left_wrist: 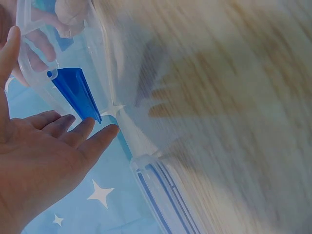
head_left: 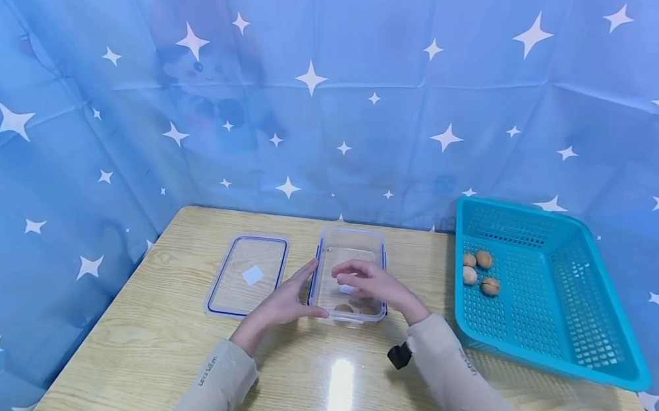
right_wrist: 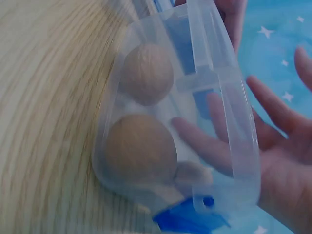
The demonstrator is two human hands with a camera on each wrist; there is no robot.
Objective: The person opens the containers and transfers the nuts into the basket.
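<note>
A clear plastic food container [head_left: 335,236] with blue side latches stands without its lid on the table. Through its wall, two walnuts, one [right_wrist: 148,73] beside the other [right_wrist: 141,148], show at the near end. My left hand [head_left: 291,298] rests along the container's left side, its fingers straight by a blue latch [left_wrist: 75,92] and its thumb at the near rim. Over the container's opening is my right hand [head_left: 378,283], fingers spread and loosely bent, dipping inside. Nothing shows between those fingers.
Left of the container lies its clear lid [head_left: 234,292] with a blue seal. A turquoise basket [head_left: 552,362] stands at the right, with several walnuts [head_left: 490,286] at its left side. A starry blue curtain [head_left: 372,137] hangs behind the wooden table [head_left: 173,343].
</note>
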